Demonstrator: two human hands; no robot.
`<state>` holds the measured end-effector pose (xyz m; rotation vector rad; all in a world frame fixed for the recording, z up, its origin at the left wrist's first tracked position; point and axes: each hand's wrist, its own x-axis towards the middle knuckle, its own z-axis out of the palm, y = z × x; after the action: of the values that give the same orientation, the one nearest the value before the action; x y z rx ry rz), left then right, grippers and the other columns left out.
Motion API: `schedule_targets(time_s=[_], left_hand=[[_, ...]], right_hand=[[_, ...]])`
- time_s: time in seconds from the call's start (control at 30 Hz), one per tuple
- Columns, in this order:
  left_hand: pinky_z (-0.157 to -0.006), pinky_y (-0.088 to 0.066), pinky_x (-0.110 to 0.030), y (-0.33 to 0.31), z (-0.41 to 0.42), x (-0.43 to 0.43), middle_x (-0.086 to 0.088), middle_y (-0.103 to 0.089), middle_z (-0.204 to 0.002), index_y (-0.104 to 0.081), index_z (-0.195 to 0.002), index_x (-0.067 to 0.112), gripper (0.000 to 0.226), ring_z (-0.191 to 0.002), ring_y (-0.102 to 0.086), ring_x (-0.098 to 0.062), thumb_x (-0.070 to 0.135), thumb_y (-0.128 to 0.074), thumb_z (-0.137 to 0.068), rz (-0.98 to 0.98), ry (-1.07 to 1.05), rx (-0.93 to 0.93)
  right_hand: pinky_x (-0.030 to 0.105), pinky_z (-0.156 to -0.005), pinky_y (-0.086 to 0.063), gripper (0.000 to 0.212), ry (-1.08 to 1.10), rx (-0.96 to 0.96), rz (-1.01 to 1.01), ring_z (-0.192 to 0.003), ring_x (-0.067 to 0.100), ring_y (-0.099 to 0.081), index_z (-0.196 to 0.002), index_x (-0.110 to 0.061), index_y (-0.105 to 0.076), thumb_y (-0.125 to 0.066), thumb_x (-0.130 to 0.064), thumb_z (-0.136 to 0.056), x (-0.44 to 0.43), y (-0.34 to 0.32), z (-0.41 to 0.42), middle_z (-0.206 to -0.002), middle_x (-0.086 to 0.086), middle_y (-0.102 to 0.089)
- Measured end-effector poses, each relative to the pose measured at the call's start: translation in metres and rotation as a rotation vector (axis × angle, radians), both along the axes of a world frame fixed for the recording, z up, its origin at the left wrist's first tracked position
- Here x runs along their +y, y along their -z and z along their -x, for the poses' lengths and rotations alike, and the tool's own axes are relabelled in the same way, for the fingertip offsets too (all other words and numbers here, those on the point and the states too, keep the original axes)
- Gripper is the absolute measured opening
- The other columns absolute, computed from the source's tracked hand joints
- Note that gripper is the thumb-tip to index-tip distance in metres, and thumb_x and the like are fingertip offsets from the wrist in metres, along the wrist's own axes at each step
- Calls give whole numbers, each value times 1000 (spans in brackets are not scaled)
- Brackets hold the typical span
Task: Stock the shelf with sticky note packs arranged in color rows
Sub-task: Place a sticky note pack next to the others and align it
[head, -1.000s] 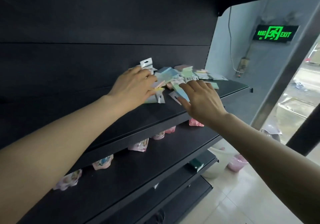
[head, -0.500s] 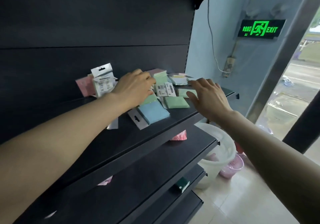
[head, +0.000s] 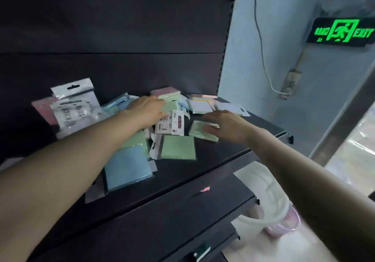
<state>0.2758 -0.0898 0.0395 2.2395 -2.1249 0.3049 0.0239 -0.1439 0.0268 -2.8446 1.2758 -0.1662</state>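
Note:
Sticky note packs lie in a loose pile on the black shelf (head: 223, 160). At the front are a blue pack (head: 127, 166) and a green pack (head: 178, 147). A white-labelled pack (head: 172, 124) sits in the middle. A pink pack (head: 43, 109) and an upright white-header pack (head: 75, 101) stand at the left. Two mixed-colour stacks (head: 203, 103) lie at the back. My left hand (head: 148, 111) rests palm down on the pile's middle. My right hand (head: 225, 125) lies with straight fingers and thumb on another green pack (head: 200, 134).
Two more black shelves run below, one with a small pink item (head: 205, 189). A white bucket (head: 269, 196) and a pink basket (head: 284, 225) stand on the floor at the right. A lit exit sign (head: 343, 31) and a cable hang on the wall.
The pile has been spread out and the blue and green packs now lie flat at the front. My right hand has come down onto a green pack. My left hand stays on the pile.

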Motion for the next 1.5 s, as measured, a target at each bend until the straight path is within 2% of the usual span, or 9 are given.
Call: schedule_targets(time_s=[0.4, 0.53, 0.7, 0.83, 0.97, 1.17, 1.23, 1.4, 1.5], left_hand=[[-96, -39, -37, -1, 29, -18, -11, -48, -126, -51, -135, 20, 53, -116, -49, -32, 35, -67, -87, 133, -266, 190], [-84, -40, -34, -4, 38, -10, -6, -50, -113, -59, -121, 20, 41, -106, -53, -27, 32, -70, -84, 233, -270, 221], [-75, -41, -34, -14, 49, 10, -1, -62, -103, -57, -103, 22, 20, -95, -57, -26, 25, -66, -85, 407, -246, 238], [-69, -40, -33, -27, 53, 30, -2, -66, -99, -55, -105, 20, 20, -88, -58, -26, 29, -64, -88, 539, -293, 256], [-63, -37, -32, -34, 47, 62, -3, -65, -93, -47, -108, 21, 21, -79, -58, -26, 33, -57, -93, 544, -377, 257], [-66, -37, -32, -35, 25, 126, -11, -64, -112, -42, -119, 17, 31, -79, -51, -23, 28, -57, -93, 494, -496, 255], [-69, -42, -34, -37, 15, 153, -9, -64, -116, -45, -122, 19, 36, -85, -56, -26, 24, -61, -90, 503, -495, 259], [-77, -41, -36, -36, -17, 234, -8, -54, -105, -58, -117, 13, 32, -96, -55, -30, 19, -64, -86, 509, -547, 227], [-70, -36, -34, -34, -37, 287, -6, -53, -96, -50, -108, 11, 23, -85, -53, -28, 23, -59, -90, 500, -605, 190]], right_hand=[[26, -93, -43, 87, -316, 101, -313, -108, 10, -52, -138, -26, -46, -67, -74, -67, -74, -12, -19, -119, -11, -55], [26, -74, -45, 59, -351, 108, -321, -94, 16, -53, -109, -26, -57, -73, -66, -68, -77, -13, -28, -102, -9, -56], [25, -68, -44, 55, -335, -7, -353, -88, 12, -54, -113, -26, -60, -81, -52, -69, -83, -28, -30, -99, -10, -53], [30, -79, -48, 28, -326, -308, -349, -97, 22, -60, -96, -26, -65, -81, -33, -74, -92, -42, -36, -104, 2, -63], [22, -58, -41, 22, -313, -619, -322, -70, 14, -54, -77, -23, -62, -82, -28, -73, -90, -58, -48, -75, -2, -60], [33, -64, -58, 20, -395, -666, -413, -61, 20, -66, -112, -24, -63, -63, -20, -92, -47, -65, -85, -98, 6, -69], [37, -72, -58, 10, -411, -638, -425, -66, 21, -70, -103, -24, -62, -56, -21, -96, -24, -66, -101, -103, 7, -70], [17, -47, -44, 11, -447, -629, -431, -67, 20, -69, -94, -18, -58, -53, -28, -97, 42, -67, -147, -97, 5, -67], [32, -59, -59, 18, -457, -643, -491, -76, 24, -69, -98, -16, -55, -52, -34, -97, 92, -70, -181, -103, 10, -66]])
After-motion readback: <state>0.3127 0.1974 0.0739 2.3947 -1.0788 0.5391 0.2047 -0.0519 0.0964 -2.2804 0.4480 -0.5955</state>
